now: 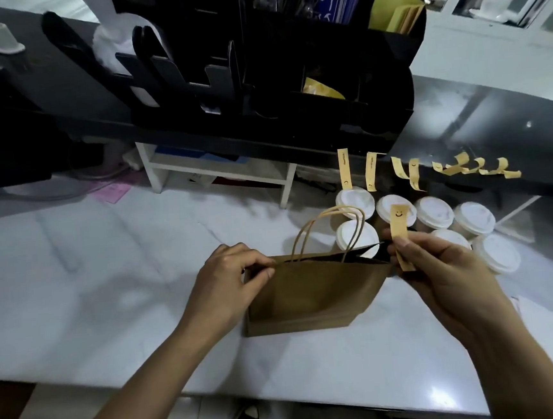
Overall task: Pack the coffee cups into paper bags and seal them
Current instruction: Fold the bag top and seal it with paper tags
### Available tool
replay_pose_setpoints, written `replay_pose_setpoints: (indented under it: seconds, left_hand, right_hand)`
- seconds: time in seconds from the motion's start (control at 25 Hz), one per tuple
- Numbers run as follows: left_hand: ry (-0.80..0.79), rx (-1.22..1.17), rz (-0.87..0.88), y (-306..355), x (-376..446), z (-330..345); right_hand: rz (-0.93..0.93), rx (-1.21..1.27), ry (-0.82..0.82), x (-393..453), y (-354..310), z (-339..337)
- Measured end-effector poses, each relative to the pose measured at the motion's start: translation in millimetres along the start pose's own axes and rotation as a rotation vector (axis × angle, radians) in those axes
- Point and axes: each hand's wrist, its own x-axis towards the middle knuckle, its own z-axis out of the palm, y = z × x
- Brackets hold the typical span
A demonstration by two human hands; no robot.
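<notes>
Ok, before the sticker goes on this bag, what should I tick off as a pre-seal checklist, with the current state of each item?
1. Brown paper bag standing upright on the white marble counter: ok.
2. Left hand pinches the bag's left top edge: ok.
3. Right hand holds the yellow smiley sticker strip by the bag's right top edge: ok.
4. Bag mouth pressed closed: not ok, a dark gap shows along the top.
5. Coffee cup inside the bag: cannot tell, the interior is hidden.
6. White-lidded coffee cups waiting behind the bag, spare yellow sticker strips hanging on the black shelf edge: ok.
</notes>
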Motion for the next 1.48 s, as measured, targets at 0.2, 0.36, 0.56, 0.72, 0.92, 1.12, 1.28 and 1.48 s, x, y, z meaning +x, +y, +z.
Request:
replay_pose_setpoints:
  seconds: [0.2, 0.36, 0.56, 0.72, 0.92, 1.12, 1.28, 1.48]
  left_hand:
    - [0.017, -0.074, -0.089, 1, -3, -2]
    - [0.025, -0.082, -0.121, 1, -5, -2]
    - [0.001, -0.078, -0.074, 3, -7, -4]
    - [-0.013, -0.09, -0.049, 1, -7, -5]
    - [0.033, -0.163, -0.081, 2, -8, -5]
    - [0.023, -0.163, -0.07, 2, -9, -6]
    - [0.009, -0.169, -0.071, 1, -10, -6]
    - [-0.006, -0.169, -0.064, 1, -11, -6]
  right_hand:
    - [0.064, -0.007, -0.096, -20, 33, 24]
    - [0.094, -0.039, -0.152, -31, 60, 67]
    - [0.053, 0.013, 0.023, -25, 80, 109]
    - [0.067, 0.094, 0.092, -21, 84, 122]
    - [0.109, 0.078, 0.129, -22, 85, 129]
    - [0.09, 0.02, 0.154, -21, 85, 129]
    - [0.016, -0.025, 0.151, -21, 85, 129]
    - [-0.004, -0.054, 0.176, -17, 87, 130]
